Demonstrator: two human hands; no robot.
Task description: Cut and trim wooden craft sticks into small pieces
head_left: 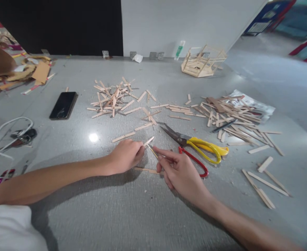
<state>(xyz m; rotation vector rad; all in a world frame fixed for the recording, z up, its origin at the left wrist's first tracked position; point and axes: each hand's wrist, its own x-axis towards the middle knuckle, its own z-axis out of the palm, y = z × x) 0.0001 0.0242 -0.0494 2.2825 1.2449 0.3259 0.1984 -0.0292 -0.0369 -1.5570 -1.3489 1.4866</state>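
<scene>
My left hand [126, 155] is closed, its fingertips pinching a short wooden stick piece [149, 141] near the middle of the grey table [117, 216]. My right hand [179, 171] is closed too, pinching a thin stick [152, 151] whose tip meets the piece in my left hand. Another flat stick [146, 170] lies on the table under and between both hands. Scissors [195, 146] with yellow and red handles lie just right of my right hand, blades pointing to the upper left.
A pile of cut stick pieces [111, 99] lies ahead, and a larger heap of long sticks [232, 116] on a plastic bag to the right. A black phone [63, 105] rests left. A stick-built frame [202, 62] and glue tube [180, 50] stand at the back.
</scene>
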